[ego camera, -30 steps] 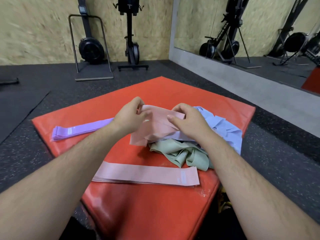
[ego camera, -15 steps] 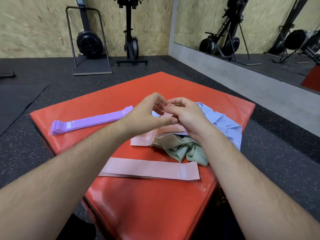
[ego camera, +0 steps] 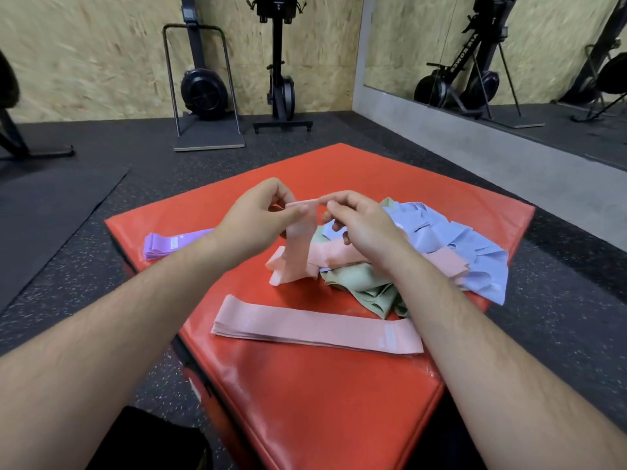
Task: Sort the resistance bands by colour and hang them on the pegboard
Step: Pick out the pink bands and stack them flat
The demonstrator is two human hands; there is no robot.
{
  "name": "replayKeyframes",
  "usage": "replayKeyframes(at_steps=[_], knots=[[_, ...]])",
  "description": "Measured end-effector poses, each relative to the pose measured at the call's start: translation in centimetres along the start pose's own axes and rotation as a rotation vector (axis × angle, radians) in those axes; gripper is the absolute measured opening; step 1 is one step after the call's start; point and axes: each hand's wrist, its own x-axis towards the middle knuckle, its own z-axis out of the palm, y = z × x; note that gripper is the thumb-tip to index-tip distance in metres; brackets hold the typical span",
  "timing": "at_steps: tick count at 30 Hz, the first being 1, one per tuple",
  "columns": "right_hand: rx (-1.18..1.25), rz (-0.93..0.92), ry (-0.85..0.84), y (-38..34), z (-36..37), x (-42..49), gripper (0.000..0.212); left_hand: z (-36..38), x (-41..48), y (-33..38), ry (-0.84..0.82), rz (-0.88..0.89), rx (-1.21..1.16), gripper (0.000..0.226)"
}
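Note:
A pink band (ego camera: 298,242) is lifted by its top end above a tangled heap on the red mat (ego camera: 305,395). My left hand (ego camera: 258,222) pinches that end, and my right hand (ego camera: 359,222) grips it from the other side. The heap holds light blue bands (ego camera: 458,245), green bands (ego camera: 366,286) and more pink ones. A flat stack of pink bands (ego camera: 315,325) lies nearer me. A flat stack of purple bands (ego camera: 169,244) lies at the mat's left, partly behind my left wrist. No pegboard is in sight.
The mat sits on dark rubber flooring (ego camera: 68,266). Exercise machines (ego camera: 203,89) stand against the chipboard wall at the back. A wall mirror (ego camera: 492,49) runs along the right above a grey ledge. A black floor mat (ego camera: 51,205) lies at the left.
Both hands have raised one pink band's end out of the heap, so it now hangs upright. The camera view has shifted slightly.

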Motion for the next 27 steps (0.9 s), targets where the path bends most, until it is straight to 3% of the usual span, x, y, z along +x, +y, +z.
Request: replayKeyframes(at_steps=[4,7,11,15,19,22,27], knots=[[0.064,-0.063,-0.182,0.0,2.4,-0.6,0.019,-1.3,-0.7,-0.3,-0.009,-0.021,-0.087,0.017],[0.062,-0.084,-0.215,0.5,4.0,-0.6,0.021,-2.1,-1.3,-0.3,-0.015,-0.016,-0.007,0.016],[0.026,-0.055,-0.311,1.1,5.3,-0.3,0.016,-3.5,-1.7,0.2,0.149,0.008,-0.084,0.013],[-0.219,-0.054,-0.445,1.5,4.7,-1.2,0.012,-5.6,-1.7,0.2,0.356,-0.042,-0.306,0.015],[-0.308,-0.026,-0.402,0.0,1.0,-1.9,0.011,-7.3,-1.8,-1.4,0.425,-0.154,-0.370,0.012],[-0.467,-0.001,-0.354,0.2,-2.9,-2.3,0.017,-8.0,-2.3,-2.9,0.378,-0.271,-0.302,0.012],[-0.524,0.093,-0.398,1.1,-7.4,-5.1,0.014,-7.3,-4.8,-4.6,0.101,-0.369,-0.069,0.008]])
